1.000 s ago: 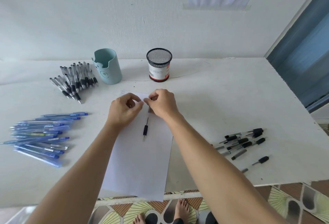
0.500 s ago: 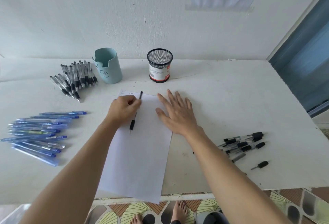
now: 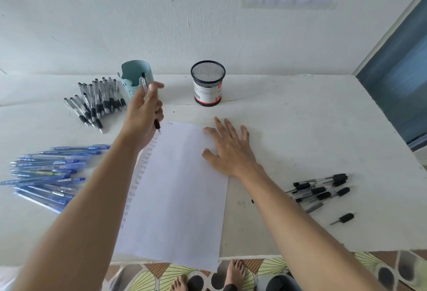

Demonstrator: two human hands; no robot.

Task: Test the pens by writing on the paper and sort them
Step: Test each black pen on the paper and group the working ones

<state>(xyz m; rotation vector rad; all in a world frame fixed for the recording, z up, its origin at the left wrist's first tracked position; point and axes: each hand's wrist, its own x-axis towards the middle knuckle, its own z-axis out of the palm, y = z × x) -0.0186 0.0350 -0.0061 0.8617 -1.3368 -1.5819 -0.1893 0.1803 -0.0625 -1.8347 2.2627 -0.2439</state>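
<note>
Across the white desk (image 3: 300,128) a sheet of paper (image 3: 180,186) lies lengthwise from the middle to the near edge, its bottom overhanging that edge. A column of small handwritten words (image 3: 138,175) runs down its left margin. Toward the left edge sits a heap of blue pens (image 3: 48,175), and nearer the back left corner a cluster of clear pens (image 3: 97,101) with black grips. Another loose group of black-gripped pens (image 3: 318,191) lies toward the near right corner.

The right hand (image 3: 231,149) lies flat with its fingers straight and spread, pressing the paper's upper right margin. The left hand (image 3: 144,110) is raised over the paper's top left corner, fingers curled around a pen (image 3: 145,84).

Along the back edge stand a teal holder (image 3: 129,87), just behind that hand, and a black mesh cup (image 3: 208,84) further right. The held pen tilts nearly upright, tip down at the paper's corner; whether it touches the paper cannot be told.
</note>
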